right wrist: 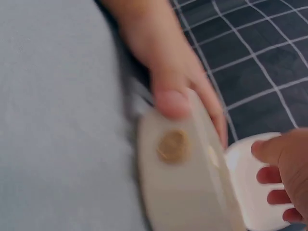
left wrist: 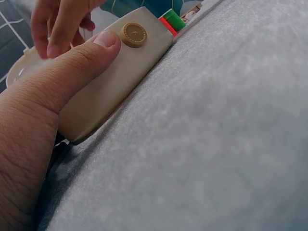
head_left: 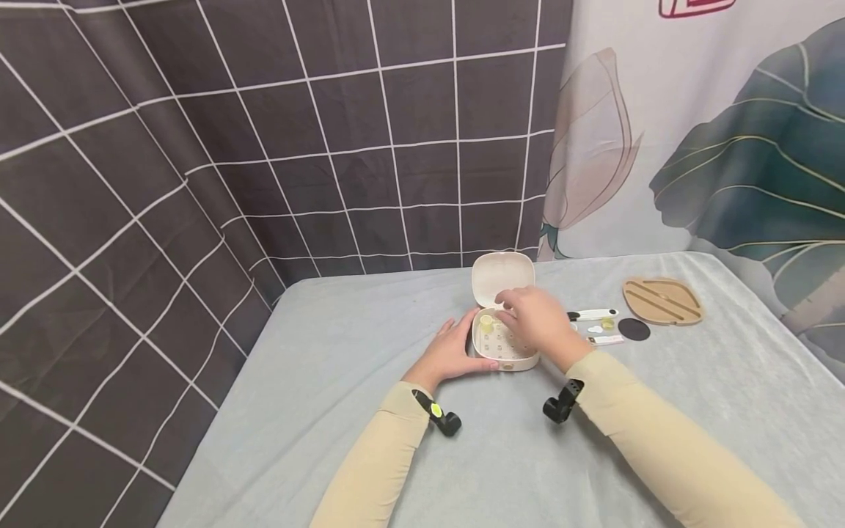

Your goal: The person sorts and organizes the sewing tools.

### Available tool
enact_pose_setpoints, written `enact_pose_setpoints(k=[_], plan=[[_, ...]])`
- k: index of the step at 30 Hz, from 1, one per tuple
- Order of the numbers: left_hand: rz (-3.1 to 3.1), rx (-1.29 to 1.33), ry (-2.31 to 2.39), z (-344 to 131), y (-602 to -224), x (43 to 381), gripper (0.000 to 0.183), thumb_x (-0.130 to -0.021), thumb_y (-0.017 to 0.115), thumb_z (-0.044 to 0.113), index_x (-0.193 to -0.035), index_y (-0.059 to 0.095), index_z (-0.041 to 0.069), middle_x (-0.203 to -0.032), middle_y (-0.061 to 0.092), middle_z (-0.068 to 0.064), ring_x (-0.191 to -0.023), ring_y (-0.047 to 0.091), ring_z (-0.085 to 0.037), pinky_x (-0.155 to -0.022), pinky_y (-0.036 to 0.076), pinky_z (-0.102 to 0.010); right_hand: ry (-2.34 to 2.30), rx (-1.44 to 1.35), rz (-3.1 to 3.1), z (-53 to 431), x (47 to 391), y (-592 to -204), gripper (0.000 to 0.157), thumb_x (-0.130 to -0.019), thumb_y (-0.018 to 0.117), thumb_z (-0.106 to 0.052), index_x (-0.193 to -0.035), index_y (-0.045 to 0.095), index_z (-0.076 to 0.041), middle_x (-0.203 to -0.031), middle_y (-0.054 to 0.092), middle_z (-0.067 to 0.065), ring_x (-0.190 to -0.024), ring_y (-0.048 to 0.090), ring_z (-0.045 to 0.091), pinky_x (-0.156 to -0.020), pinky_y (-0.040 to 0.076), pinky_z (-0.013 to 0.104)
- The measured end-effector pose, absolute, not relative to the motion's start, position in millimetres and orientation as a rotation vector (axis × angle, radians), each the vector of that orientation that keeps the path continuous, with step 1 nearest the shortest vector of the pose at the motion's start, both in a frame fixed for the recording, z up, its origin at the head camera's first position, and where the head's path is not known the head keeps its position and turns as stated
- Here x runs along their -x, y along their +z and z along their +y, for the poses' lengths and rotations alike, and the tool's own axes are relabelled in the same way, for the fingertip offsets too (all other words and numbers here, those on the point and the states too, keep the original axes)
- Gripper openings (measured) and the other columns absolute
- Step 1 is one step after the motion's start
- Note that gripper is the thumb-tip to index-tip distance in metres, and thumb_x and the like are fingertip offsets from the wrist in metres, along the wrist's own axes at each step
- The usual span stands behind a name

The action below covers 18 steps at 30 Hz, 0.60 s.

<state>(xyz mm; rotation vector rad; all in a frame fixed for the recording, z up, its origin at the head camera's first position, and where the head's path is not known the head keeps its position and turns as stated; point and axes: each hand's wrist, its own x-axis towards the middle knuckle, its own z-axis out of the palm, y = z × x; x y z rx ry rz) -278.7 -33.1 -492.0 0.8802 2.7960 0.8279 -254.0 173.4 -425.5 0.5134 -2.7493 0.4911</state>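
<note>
Gripping the open box (head_left: 524,364), the left hand (head_left: 452,353) sits near the loosely parted right hand (head_left: 536,315)

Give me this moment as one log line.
left hand: holds white box | right hand: above box, nothing seen held | lid: open | yellow piece: inside box

2 hands (head_left: 451,355); 2 wrist cams (head_left: 559,408); 1 box (head_left: 520,364) w/ 1 lid (head_left: 504,277); at r., 1 wooden board (head_left: 662,300), 1 blk disc (head_left: 634,329).
</note>
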Motion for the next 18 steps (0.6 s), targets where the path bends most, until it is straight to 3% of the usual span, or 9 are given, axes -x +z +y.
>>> enact_pose_setpoints(k=[10,18], plan=[[2.78,-0.88,0.85,-33.2,-492.2,280.0,0.117,-0.072,0.079,0.068,-0.162,0.022,0.02,-0.162,0.035,0.003,-0.149,0.031,-0.014,-0.126,0.009,-0.034,0.576,-0.652,-2.685,225.0,250.4,-421.7,0.015,-0.092,0.071,-0.012,-0.105,0.072,-0.004,-0.099,0.073,0.01,-0.102,0.066,0.034,-0.092,0.052,0.054],[2.787,-0.887,0.849,-33.0,-493.5,279.9,0.115,-0.071,0.079,0.068,-0.161,0.023,0.022,-0.161,0.037,0.003,-0.148,0.032,-0.013,-0.126,0.01,-0.033,0.569,-0.658,-2.727,254.6,243.9,-435.9,0.015,-0.091,0.071,-0.016,-0.103,0.07,-0.007,-0.096,0.07,0.006,-0.095,0.063,0.029,-0.083,0.054,0.051]])
